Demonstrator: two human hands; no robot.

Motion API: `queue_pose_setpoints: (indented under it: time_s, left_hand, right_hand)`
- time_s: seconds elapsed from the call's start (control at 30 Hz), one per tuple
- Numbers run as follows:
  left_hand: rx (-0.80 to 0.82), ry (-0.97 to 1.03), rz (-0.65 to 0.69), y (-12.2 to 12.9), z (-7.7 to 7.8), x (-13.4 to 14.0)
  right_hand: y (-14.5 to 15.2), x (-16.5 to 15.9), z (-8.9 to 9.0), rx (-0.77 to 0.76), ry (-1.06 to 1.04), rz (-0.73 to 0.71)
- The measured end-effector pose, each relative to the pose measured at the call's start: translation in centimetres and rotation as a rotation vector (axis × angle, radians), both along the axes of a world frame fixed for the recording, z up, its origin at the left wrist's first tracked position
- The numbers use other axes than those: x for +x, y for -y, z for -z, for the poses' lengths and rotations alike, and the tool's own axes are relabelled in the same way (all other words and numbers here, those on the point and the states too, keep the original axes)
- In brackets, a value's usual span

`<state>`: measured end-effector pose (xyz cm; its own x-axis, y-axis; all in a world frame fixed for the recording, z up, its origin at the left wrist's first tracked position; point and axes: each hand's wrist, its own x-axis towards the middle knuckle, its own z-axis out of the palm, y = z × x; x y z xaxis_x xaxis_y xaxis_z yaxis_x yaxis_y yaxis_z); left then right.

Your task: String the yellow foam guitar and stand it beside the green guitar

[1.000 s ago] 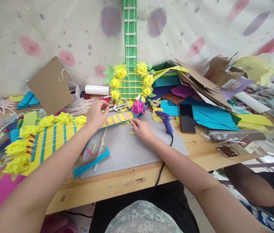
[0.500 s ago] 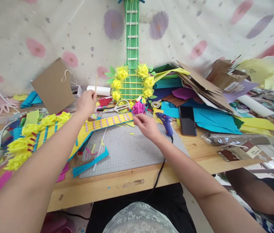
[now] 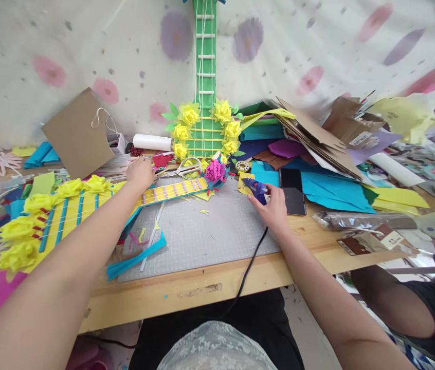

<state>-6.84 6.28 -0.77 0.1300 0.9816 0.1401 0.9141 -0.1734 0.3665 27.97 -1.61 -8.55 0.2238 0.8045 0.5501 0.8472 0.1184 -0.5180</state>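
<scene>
My right hand [image 3: 273, 208] is closed around the handle of a blue-purple hot glue gun [image 3: 254, 186], its nozzle pointing to the left over the grey cutting mat [image 3: 205, 234]. My left hand [image 3: 141, 173] is curled, palm down, just behind the neck of a yellow paper guitar [image 3: 175, 190]; what its fingers hold, if anything, is hidden. That guitar lies on the left, partly behind my left forearm, with yellow paper flowers [image 3: 17, 228] around its body and a magenta paper flower [image 3: 216, 172] at the neck's end. Scissors [image 3: 188, 168] lie beyond the neck.
A green paper guitar [image 3: 205, 123] stands upright against the patterned curtain. A phone [image 3: 293, 191] lies right of the glue gun. Coloured paper [image 3: 341, 191] and cardboard [image 3: 318, 136] are piled farther right. The gun's black cord [image 3: 246, 277] crosses the table edge. Another person's arm [image 3: 391, 303] is at right.
My right hand has left the tip of the guitar's neck, moved right and taken hold of the glue gun. My left hand has lowered; the thin stick it held up is out of sight.
</scene>
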Motion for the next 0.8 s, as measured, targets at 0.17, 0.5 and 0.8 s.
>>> queue_pose_setpoints:
  time_s: [0.17,0.5,0.8]
  left_hand:
    - [0.112,-0.021,0.101,0.8,1.2,3.2]
    - [0.077,-0.106,0.379,2.3,3.4,7.4]
    - [0.028,-0.244,0.391,2.8,3.2,6.9]
  right_hand:
    - [-1.3,-0.4,1.0,-0.206,-0.081,-0.045]
    - [0.6,-0.5,-0.9,-0.119,-0.465,-0.039]
    - [-0.2,0.3,-1.8,-0.235,-0.442,0.045]
